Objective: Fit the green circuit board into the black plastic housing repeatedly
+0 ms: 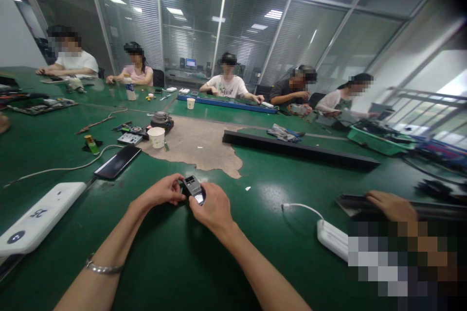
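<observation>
Both my hands meet over the green table [175,257] in front of me. My left hand [164,190] pinches the left side of a small black device [192,187] with a shiny face. My right hand [213,210] curls round its lower right side, fingers closed on it. The device is held just above the tabletop, tilted. A silver bracelet [103,267] sits on my left wrist.
A black phone [117,161] and a white power bank [38,216] lie to the left, a paper cup [157,137] beyond. A long black bar [299,150] crosses the right side; a white charger [332,239] with cable lies near a neighbour's hand [392,204]. Several people sit along the far edge.
</observation>
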`<action>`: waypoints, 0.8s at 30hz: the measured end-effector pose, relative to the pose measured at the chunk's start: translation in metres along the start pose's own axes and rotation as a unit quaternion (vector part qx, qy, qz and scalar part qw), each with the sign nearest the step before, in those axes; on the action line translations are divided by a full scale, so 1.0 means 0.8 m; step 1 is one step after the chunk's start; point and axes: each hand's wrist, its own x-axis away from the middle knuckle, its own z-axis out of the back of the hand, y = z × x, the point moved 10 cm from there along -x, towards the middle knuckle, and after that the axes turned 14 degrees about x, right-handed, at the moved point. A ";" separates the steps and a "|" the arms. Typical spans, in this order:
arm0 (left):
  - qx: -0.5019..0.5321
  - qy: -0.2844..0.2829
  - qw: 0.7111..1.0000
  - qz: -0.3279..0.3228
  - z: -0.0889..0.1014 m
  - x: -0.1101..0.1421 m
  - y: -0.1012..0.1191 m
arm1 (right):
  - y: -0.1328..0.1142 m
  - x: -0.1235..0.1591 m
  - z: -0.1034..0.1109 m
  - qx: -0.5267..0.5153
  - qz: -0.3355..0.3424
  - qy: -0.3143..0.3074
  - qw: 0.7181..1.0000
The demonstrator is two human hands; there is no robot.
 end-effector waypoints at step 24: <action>-0.056 0.014 0.998 0.025 -0.004 0.002 0.006 | 0.133 -0.001 0.013 0.045 -0.087 -0.054 0.994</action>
